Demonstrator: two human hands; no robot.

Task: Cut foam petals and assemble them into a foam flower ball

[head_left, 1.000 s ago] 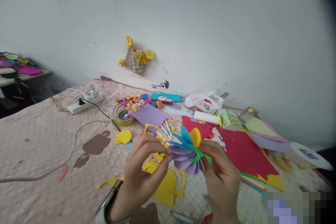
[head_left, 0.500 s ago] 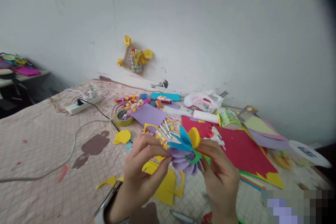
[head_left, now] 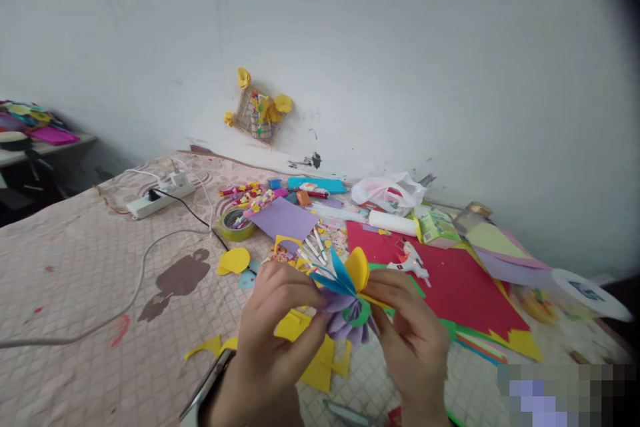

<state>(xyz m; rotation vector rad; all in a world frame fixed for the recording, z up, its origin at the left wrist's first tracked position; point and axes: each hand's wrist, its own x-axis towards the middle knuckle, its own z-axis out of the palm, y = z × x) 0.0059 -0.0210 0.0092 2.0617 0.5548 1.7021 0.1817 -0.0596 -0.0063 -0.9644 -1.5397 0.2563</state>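
Note:
Both hands hold one craft flower (head_left: pixel 350 303) up above the table, in the lower middle of the head view. It has purple, blue and yellow petals and a green ring around its centre. My left hand (head_left: pixel 280 327) pinches the purple petals at the left side. On the other side, my right hand (head_left: pixel 413 330) has its fingers closed on the yellow petals. Below the flower lie yellow sheet scraps (head_left: pixel 317 363), partly covered by my left hand. A wristwatch (head_left: pixel 213 380) is on my left wrist.
A white glue gun (head_left: pixel 411 263) lies on a red sheet (head_left: pixel 450 287) to the right. Further back are a purple sheet (head_left: pixel 284 219), a tape roll (head_left: pixel 235 223) and a plastic bag (head_left: pixel 387 191). A power strip (head_left: pixel 161 200) with cables is at the left. Scissors (head_left: pixel 347 411) lie in front.
The flower has tilted, so its blue and yellow petals show more edge-on and its green centre faces me more. Both hands have shifted slightly and still hold it.

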